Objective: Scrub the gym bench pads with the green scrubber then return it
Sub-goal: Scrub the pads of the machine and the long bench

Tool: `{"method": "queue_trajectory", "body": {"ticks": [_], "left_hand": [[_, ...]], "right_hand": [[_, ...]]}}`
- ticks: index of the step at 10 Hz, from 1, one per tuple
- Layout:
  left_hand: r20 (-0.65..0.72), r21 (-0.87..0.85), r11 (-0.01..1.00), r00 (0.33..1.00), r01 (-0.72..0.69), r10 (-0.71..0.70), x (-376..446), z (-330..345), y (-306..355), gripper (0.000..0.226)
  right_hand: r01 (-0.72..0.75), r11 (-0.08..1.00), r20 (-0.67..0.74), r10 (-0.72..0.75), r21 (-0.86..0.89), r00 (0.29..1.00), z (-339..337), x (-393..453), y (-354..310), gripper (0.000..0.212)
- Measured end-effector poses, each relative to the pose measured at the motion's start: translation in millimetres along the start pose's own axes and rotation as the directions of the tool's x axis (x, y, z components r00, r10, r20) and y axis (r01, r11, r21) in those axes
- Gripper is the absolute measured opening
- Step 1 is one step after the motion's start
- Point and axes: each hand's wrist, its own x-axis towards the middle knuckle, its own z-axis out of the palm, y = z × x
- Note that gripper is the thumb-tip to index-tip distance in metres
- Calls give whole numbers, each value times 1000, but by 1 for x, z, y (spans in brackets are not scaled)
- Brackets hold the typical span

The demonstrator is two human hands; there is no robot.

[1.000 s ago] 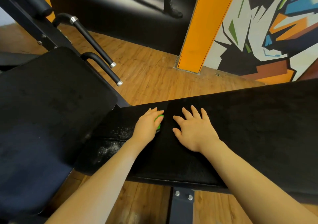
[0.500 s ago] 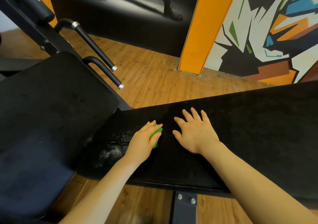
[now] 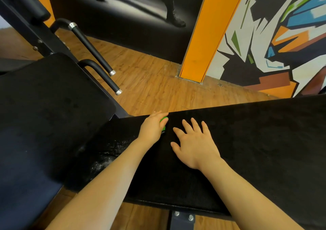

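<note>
**Mia:** Where is the green scrubber [image 3: 164, 122] now?

**Dad:** It is under the left hand [image 3: 152, 129], right at the far edge of the long bench pad [image 3: 264, 141]. Half a second ago it was nearer the middle of the pad. So the hand has pushed it away from the person, across the pad.

**Mia:** Is the hand holding it?

**Dad:** Yes. The fingers curl over the top and only a bit of green peeks out by the fingertips.

**Mia:** And the other hand?

**Dad:** The right hand [image 3: 194, 145] lies flat on the pad just beside it, fingers spread wide. It has hardly moved. I think it is there to lean on.

**Mia:** What are the white specks [image 3: 109, 152]?

**Dad:** They look like soap or water, near the left arm, where the pad looks wet.

**Mia:** Is the job nearly done?

**Dad:** I don't think so. The seat pad [image 3: 44, 115] on the left looks dry, and the scrubber is not put back yet.
</note>
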Motion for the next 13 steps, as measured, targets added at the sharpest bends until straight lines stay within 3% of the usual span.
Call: {"method": "queue_trajectory", "body": {"ticks": [5, 7, 10, 13], "left_hand": [[45, 0, 996, 995, -84, 84, -49, -12, -12, 39], [-6, -30, 999, 999, -41, 40, -29, -4, -7, 38], [24, 53, 997, 998, 50, -51, 38, 9, 2, 39], [101, 62, 998, 995, -8, 2, -5, -6, -2, 41]], "right_hand": [[-10, 1000, -2, 10, 13, 1000, 1, 9, -2, 59], [-8, 1000, 7, 8, 0, 1000, 1, 10, -3, 60], [2, 1000, 3, -2, 3, 1000, -1, 8, -3, 60], [-1, 1000, 14, 1, 2, 1000, -2, 7, -4, 60]]}}
